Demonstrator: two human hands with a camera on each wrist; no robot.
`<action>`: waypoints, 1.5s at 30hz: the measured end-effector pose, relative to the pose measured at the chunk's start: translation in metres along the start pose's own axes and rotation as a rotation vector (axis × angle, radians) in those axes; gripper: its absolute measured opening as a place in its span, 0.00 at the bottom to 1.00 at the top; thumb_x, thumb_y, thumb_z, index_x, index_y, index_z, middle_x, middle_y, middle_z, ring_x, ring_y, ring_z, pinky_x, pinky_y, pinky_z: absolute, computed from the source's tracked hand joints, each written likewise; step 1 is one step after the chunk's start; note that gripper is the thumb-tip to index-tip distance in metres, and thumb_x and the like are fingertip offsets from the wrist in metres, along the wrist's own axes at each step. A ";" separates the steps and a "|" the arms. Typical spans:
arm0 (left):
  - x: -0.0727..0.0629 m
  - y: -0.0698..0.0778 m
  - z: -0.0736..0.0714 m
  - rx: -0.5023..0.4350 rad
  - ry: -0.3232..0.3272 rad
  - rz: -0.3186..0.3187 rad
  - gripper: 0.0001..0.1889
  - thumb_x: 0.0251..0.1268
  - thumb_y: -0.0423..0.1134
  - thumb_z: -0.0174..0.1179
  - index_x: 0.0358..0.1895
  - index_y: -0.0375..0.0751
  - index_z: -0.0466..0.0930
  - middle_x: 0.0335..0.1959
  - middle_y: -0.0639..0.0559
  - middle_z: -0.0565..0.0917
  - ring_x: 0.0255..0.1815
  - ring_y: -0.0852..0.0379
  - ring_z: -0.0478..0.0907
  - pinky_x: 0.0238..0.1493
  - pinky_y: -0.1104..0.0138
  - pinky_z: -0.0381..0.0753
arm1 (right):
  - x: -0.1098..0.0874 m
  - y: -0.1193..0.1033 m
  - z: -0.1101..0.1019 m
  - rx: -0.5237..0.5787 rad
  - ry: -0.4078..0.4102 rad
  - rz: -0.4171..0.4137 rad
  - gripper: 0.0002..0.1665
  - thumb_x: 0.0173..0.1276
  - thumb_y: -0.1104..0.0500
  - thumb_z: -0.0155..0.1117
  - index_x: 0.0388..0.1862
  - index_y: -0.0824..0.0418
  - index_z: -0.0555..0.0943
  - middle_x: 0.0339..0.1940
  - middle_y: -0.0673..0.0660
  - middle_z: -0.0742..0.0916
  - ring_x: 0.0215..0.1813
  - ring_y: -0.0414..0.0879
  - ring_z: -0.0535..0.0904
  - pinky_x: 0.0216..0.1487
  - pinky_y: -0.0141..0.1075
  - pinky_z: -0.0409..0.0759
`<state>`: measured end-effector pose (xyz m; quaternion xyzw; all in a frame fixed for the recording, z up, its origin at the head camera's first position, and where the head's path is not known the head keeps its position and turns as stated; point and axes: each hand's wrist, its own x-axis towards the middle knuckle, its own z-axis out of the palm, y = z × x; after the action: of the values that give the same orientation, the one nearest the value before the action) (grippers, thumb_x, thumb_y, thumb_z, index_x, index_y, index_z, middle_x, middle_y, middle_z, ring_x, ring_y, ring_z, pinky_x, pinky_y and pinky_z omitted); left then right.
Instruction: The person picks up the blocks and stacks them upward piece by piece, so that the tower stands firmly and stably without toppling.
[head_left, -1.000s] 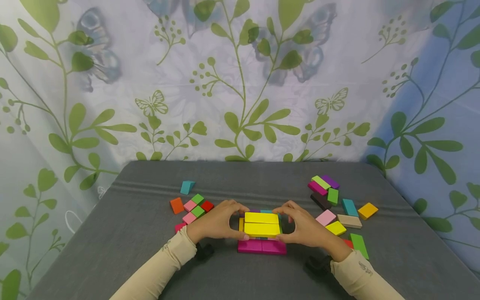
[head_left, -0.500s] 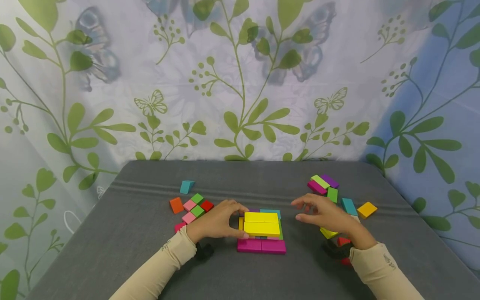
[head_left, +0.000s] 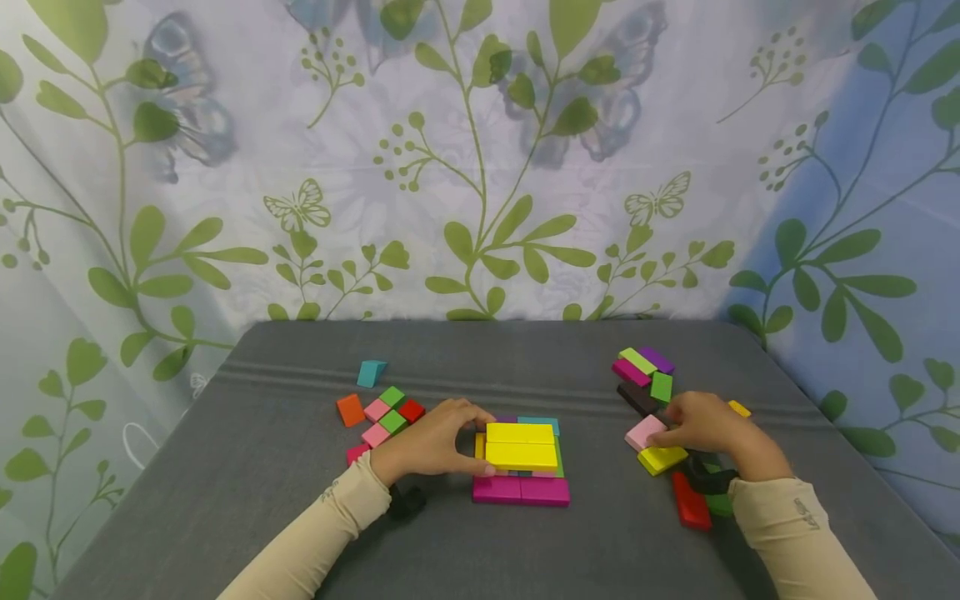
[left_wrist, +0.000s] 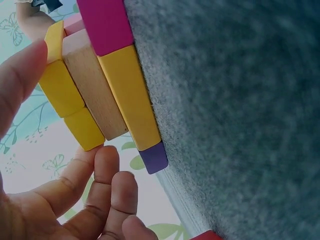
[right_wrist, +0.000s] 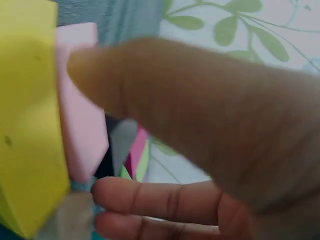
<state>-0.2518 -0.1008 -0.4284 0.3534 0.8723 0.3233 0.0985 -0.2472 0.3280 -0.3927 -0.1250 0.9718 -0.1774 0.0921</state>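
My left hand (head_left: 427,442) holds the left end of two yellow blocks (head_left: 521,455) lying side by side atop a low stack of coloured blocks. Its thumb is at the front and its fingertips at the back. The left wrist view shows a bare wooden block (left_wrist: 95,85) under them, and below that an orange-yellow block (left_wrist: 131,97) between magenta and purple ones. On the right, my right hand (head_left: 712,427) pinches a pink block (head_left: 643,433) lying on the table, thumb in front and fingertips at its far side. A yellow block (head_left: 662,460) lies right beside it.
To the left lie a teal triangular block (head_left: 370,373), an orange block (head_left: 349,410) and several small pink, green and red ones. Purple, lime, magenta and dark brown (head_left: 637,398) blocks are at the back right. A red block (head_left: 692,502) lies below the right wrist.
My right hand has let go of the right end of the yellow blocks and moved right to the pink block. The left hand has stayed where it was.
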 end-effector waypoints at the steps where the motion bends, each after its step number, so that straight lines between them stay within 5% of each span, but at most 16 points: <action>1: 0.000 0.000 0.000 -0.004 -0.001 -0.004 0.35 0.61 0.50 0.81 0.67 0.36 0.82 0.55 0.50 0.82 0.58 0.48 0.76 0.62 0.54 0.80 | 0.001 0.000 0.002 0.009 -0.001 -0.003 0.24 0.63 0.47 0.82 0.26 0.65 0.82 0.22 0.49 0.76 0.28 0.46 0.71 0.30 0.39 0.72; 4: 0.000 0.000 0.000 -0.009 -0.001 -0.009 0.35 0.61 0.50 0.81 0.67 0.36 0.81 0.54 0.50 0.82 0.58 0.48 0.75 0.62 0.54 0.80 | 0.003 -0.004 0.009 0.024 0.005 -0.009 0.24 0.62 0.46 0.82 0.22 0.60 0.81 0.21 0.49 0.74 0.28 0.45 0.69 0.29 0.37 0.68; 12: -0.001 0.001 -0.001 -0.014 -0.004 -0.015 0.35 0.62 0.50 0.81 0.67 0.36 0.81 0.54 0.50 0.82 0.58 0.48 0.75 0.62 0.54 0.80 | 0.008 -0.020 0.016 -0.028 0.074 -0.055 0.25 0.58 0.49 0.83 0.38 0.69 0.86 0.32 0.55 0.85 0.33 0.47 0.75 0.35 0.42 0.81; 18: -0.001 0.000 0.000 -0.006 -0.005 -0.010 0.35 0.62 0.50 0.81 0.67 0.36 0.81 0.55 0.50 0.82 0.58 0.47 0.76 0.62 0.54 0.80 | 0.011 -0.043 0.026 0.050 0.124 -0.210 0.36 0.57 0.52 0.84 0.56 0.75 0.84 0.48 0.61 0.90 0.42 0.50 0.84 0.48 0.51 0.88; 28: -0.001 0.000 0.002 0.006 -0.010 -0.013 0.34 0.62 0.50 0.81 0.68 0.37 0.81 0.56 0.49 0.82 0.58 0.48 0.76 0.61 0.55 0.81 | 0.014 -0.083 0.058 0.260 0.170 -0.438 0.36 0.62 0.55 0.82 0.65 0.69 0.82 0.59 0.60 0.88 0.55 0.55 0.87 0.57 0.51 0.88; 35: 0.001 -0.001 0.002 0.007 -0.006 -0.017 0.35 0.62 0.51 0.81 0.68 0.37 0.80 0.58 0.48 0.82 0.58 0.49 0.76 0.61 0.56 0.82 | 0.015 -0.103 0.074 0.270 0.154 -0.483 0.37 0.65 0.50 0.81 0.67 0.67 0.82 0.61 0.58 0.87 0.58 0.57 0.84 0.61 0.58 0.85; 45: -0.001 -0.002 0.001 -0.001 -0.007 0.011 0.35 0.62 0.49 0.81 0.67 0.34 0.80 0.59 0.45 0.82 0.58 0.46 0.77 0.61 0.56 0.82 | 0.024 -0.125 0.086 0.227 0.172 -0.443 0.38 0.65 0.45 0.82 0.68 0.64 0.83 0.65 0.60 0.87 0.65 0.61 0.81 0.64 0.65 0.80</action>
<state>-0.2523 -0.1025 -0.4304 0.3593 0.8698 0.3232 0.0998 -0.2245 0.1809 -0.4286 -0.3082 0.8988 -0.3113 -0.0186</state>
